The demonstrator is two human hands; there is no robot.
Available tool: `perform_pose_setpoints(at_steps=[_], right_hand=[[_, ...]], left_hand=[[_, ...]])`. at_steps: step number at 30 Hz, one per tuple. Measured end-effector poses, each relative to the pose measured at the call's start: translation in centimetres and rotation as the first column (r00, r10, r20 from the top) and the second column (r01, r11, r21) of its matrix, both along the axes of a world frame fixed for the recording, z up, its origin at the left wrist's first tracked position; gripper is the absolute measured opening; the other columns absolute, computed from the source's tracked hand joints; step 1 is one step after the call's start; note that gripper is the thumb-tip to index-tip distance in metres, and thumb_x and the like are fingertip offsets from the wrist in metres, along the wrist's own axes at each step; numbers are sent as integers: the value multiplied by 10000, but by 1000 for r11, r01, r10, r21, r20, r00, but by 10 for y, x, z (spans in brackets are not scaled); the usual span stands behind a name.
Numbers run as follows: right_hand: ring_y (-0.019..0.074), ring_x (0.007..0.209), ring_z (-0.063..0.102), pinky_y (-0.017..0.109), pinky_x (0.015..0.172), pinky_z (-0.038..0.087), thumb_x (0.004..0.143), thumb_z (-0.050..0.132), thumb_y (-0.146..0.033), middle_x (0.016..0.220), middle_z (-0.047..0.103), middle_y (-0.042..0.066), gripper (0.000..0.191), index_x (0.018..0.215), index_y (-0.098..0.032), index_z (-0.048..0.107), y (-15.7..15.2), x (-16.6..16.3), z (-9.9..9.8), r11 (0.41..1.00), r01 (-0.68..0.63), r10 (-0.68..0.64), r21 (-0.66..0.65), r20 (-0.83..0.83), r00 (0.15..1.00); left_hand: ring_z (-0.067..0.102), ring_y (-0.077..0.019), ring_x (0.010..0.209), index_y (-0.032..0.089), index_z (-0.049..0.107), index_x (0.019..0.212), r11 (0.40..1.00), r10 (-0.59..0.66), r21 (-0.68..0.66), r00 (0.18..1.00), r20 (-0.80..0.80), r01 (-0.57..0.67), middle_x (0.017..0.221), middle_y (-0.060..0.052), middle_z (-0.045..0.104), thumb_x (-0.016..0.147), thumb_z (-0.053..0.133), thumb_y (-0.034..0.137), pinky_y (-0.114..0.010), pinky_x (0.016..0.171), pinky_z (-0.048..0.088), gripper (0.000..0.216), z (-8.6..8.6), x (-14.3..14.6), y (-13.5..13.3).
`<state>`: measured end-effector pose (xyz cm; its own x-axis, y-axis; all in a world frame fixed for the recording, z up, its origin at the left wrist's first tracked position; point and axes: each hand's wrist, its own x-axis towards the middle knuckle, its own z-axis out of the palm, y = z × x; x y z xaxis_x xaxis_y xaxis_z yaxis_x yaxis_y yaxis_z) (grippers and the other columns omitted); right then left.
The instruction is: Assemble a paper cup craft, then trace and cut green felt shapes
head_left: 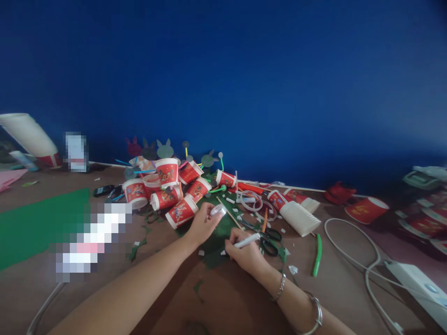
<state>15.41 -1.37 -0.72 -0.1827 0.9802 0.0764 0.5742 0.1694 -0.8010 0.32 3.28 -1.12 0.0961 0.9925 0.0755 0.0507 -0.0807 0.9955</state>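
My left hand (203,224) is closed, thumb and fingers pinching a small round whitish thing (218,211) that looks like a roll of tape. Lower and to the right, my right hand (246,256) grips a white marker (248,240), its tip end low over the table. Dark green paper (216,237) lies beneath both hands. A thin wooden stick (230,214) slants between them. Just right of my right hand lie black-handled scissors (269,245), among white paper scraps.
Red paper cups (182,211), some with animal-shaped cutouts (165,149), crowd the back. Stacked white cups (301,218), a green tube (317,256) and a white power strip (419,288) with a looping cable are at right. A green sheet (45,225) lies left.
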Motion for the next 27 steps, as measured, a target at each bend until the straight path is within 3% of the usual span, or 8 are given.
perform_pose_setpoints(at_steps=[16,27], right_hand=[[82,403,346,189,397,225,653,481,-207,414,360,-76,210,506,-217,331,-2,0,-3,997,-39,37,-59,-33,999],[70,313,364,166,345,245,660,470,-248,343,417,-85,189,518,-222,348,0,1,1,981,-53,6,-185,-245,970]], left_hand=[[515,-104,519,197,423,866,1000,-6,-11,1000,-5,6,667,50,529,763,561,379,-228,475,406,251,-1,0,1],[524,-107,536,198,438,865,1000,5,-7,1000,-2,-5,678,48,536,755,571,390,-233,495,413,258,0,0,0]])
